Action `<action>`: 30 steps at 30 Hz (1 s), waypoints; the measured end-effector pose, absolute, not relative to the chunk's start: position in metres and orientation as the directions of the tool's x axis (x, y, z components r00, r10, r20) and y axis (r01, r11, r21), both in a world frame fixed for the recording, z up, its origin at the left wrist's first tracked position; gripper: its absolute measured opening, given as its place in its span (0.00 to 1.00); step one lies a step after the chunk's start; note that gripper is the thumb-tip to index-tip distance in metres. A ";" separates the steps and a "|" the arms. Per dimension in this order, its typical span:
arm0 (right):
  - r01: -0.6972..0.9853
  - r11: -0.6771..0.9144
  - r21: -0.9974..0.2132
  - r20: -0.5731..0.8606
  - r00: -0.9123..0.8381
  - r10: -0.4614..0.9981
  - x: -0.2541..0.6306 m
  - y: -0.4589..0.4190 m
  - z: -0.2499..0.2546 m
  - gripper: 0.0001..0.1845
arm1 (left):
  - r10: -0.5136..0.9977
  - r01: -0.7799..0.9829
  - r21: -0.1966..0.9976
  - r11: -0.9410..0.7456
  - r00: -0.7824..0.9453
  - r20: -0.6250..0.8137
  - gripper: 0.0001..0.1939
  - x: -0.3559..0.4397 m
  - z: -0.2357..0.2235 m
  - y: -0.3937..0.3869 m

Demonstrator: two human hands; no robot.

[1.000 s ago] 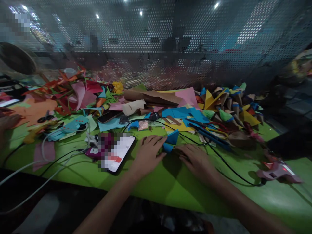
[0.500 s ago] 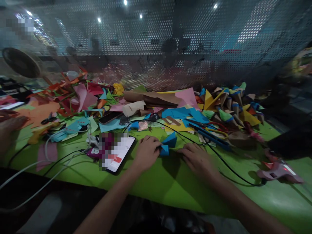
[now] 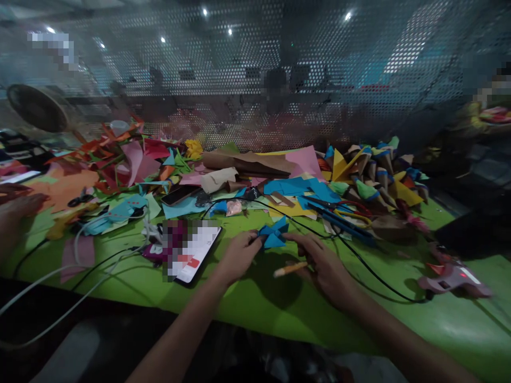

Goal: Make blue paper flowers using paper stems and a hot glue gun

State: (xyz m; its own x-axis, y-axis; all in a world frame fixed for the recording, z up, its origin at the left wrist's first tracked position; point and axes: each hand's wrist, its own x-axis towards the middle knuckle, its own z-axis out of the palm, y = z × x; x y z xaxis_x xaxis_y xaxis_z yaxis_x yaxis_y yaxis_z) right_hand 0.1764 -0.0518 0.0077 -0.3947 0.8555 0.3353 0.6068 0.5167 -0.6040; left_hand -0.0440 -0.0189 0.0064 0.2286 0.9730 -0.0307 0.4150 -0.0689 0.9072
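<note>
A small piece of folded blue paper (image 3: 274,234), shaped like a pinwheel, is held just above the green table in front of me. My left hand (image 3: 244,254) pinches its left side between thumb and fingers. On the other side, the fingertips of my right hand (image 3: 319,260) touch the paper's right edge. A short tan stick-like thing (image 3: 290,269) juts leftward from under the curled lower fingers of my right hand; its exact kind is unclear. A lit phone (image 3: 199,250) lies beside my left hand.
Behind my hands are scissors (image 3: 353,226), a black cable (image 3: 307,222) and heaps of coloured paper (image 3: 131,165). A pink glue gun (image 3: 455,282) lies at right, a yellow one (image 3: 66,223) at left. Another person's hand (image 3: 24,210) rests at the far left.
The blue paper has turned and now shows its pinwheel shape. My right hand has moved left to touch it, and the tan stick has come into view under that hand.
</note>
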 end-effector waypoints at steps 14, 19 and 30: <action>0.542 0.425 -0.725 0.350 -0.241 0.905 0.177 -0.049 0.001 0.07 | 0.867 0.132 0.991 0.000 0.494 -0.066 0.18 -0.045 0.014 -0.038; 0.494 0.401 -0.771 0.290 -0.287 0.913 0.179 -0.046 0.000 0.03 | 0.849 0.119 0.993 0.007 0.523 -0.069 0.30 -0.050 0.016 -0.034; 0.510 0.447 -0.735 0.303 -0.342 0.889 0.176 -0.045 -0.004 0.03 | 0.978 0.221 0.974 0.051 0.185 -0.093 0.13 -0.039 -0.001 -0.009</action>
State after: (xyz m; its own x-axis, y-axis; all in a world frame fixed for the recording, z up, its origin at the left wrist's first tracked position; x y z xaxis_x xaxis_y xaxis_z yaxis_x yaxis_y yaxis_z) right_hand 0.1760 -0.0445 -0.0039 -0.3419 0.8894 0.3034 0.5097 0.4468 -0.7352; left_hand -0.0388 -0.0086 -0.0012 0.1851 0.9783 -0.0931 0.2214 0.0508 0.9739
